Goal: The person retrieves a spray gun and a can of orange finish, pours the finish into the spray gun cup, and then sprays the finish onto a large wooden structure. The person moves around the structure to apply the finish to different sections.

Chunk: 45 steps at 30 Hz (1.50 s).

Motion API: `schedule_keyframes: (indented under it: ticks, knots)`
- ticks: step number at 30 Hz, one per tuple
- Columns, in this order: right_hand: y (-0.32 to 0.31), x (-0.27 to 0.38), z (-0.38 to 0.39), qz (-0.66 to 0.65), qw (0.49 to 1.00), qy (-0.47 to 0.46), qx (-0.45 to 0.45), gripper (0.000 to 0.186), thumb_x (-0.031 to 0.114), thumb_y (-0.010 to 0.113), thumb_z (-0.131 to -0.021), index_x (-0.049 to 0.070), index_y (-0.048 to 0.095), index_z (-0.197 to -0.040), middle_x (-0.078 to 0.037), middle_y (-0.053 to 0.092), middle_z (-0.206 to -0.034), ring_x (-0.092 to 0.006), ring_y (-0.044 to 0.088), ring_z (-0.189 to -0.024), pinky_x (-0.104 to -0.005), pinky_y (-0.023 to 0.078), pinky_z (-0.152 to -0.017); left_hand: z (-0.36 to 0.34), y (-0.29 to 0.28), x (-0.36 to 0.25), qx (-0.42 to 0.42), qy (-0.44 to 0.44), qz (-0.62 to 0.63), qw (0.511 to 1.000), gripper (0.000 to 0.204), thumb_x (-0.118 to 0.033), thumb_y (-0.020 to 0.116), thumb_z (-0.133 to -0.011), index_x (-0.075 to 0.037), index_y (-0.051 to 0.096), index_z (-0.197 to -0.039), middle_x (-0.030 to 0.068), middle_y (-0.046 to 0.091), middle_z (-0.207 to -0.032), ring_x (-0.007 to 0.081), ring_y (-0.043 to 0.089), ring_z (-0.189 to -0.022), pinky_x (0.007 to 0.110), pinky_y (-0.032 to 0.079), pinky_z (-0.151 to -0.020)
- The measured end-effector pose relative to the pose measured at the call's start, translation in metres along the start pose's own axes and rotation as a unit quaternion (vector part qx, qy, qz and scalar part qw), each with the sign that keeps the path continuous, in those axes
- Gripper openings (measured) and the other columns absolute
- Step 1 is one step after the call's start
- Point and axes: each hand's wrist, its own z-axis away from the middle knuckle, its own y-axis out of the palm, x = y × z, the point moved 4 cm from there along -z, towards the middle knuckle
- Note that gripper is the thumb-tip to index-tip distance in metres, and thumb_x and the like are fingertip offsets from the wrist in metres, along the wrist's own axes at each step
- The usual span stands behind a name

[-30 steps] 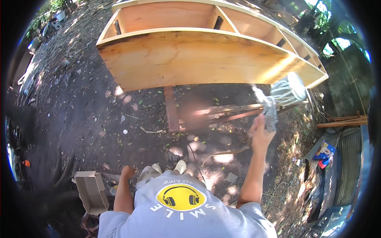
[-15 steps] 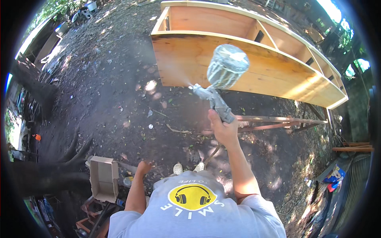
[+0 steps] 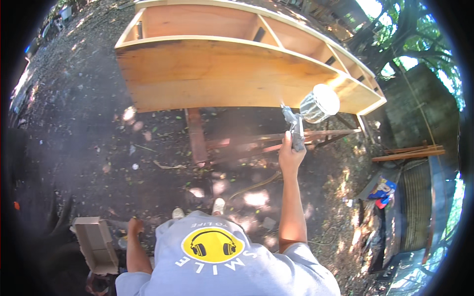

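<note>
Spray gun (image 3: 296, 127) swung right; right hand (image 3: 291, 157) grips it, likely coating the cabinet (image 3: 212, 74) up top (left hand (image 3: 135, 226): can't tell its fingers). Next probably needs slow sweeps.

I'm seeing dark dirt ground (image 3: 98, 182) stretching toward 9, sun patches (image 3: 256, 198) dappling it near 5. Trees (image 3: 414, 29) are letting bright light through at 2. Dark wall (image 3: 419, 108) is standing toward 3, brown planks (image 3: 410, 154) lying below; corrugated sheet (image 3: 414, 207) is showing at 4.
</note>
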Motion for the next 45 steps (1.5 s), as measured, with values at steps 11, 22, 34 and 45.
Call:
schedule_keyframes:
  ticks: [11, 22, 34, 45]
  knots:
    - [-0.132, -0.045, -0.142, 0.0, 0.982, -0.111, -0.151, 0.035, 0.012, 0.059, -0.098, -0.013, 0.057, -0.122, -0.014, 0.069, -0.101, -0.0188, 0.065, -0.09, -0.0322, 0.05, -0.079, -0.066, -0.147, -0.081, -0.178, -0.163, 0.407, 0.881, 0.036, -0.033, 0.066, -0.085, 0.002, 0.071, -0.094, 0.0303, 0.066, -0.098, 0.0436, 0.065, -0.098, 0.049, 0.052, -0.084]
    - [-0.083, -0.064, -0.088, -0.07, 0.996, -0.053, -0.025, 0.017, 0.012, 0.06, -0.097, -0.003, 0.066, -0.1, -0.001, 0.063, -0.077, -0.0073, 0.057, -0.066, -0.0251, 0.044, -0.059, -0.037, -0.05, -0.066, -0.146, -0.102, 0.296, 0.938, 0.04, -0.04, 0.064, -0.085, -0.003, 0.072, -0.099, 0.0198, 0.071, -0.098, 0.0415, 0.068, -0.091, 0.044, 0.055, -0.083]
    - [0.121, -0.016, 0.06, -0.072, 0.945, -0.239, 0.211, 0.022, 0.007, 0.06, -0.096, -0.001, 0.065, -0.115, -0.004, 0.068, -0.089, -0.007, 0.059, -0.071, -0.023, 0.048, -0.064, 0.021, -0.073, -0.025, -0.142, -0.195, 0.406, 0.882, 0.032, -0.032, 0.062, -0.087, -0.005, 0.071, -0.101, 0.0253, 0.069, -0.093, 0.0412, 0.068, -0.089, 0.048, 0.055, -0.08]
    - [0.199, 0.011, 0.1, -0.122, 0.927, -0.189, 0.301, 0.03, 0.02, 0.065, -0.094, -0.002, 0.065, -0.114, -0.017, 0.07, -0.105, -0.0307, 0.065, -0.098, -0.039, 0.049, -0.087, 0.05, -0.015, -0.023, -0.073, -0.255, 0.491, 0.83, 0.035, -0.037, 0.061, -0.086, -0.005, 0.073, -0.078, 0.0208, 0.07, -0.079, 0.0386, 0.069, -0.083, 0.046, 0.054, -0.079]
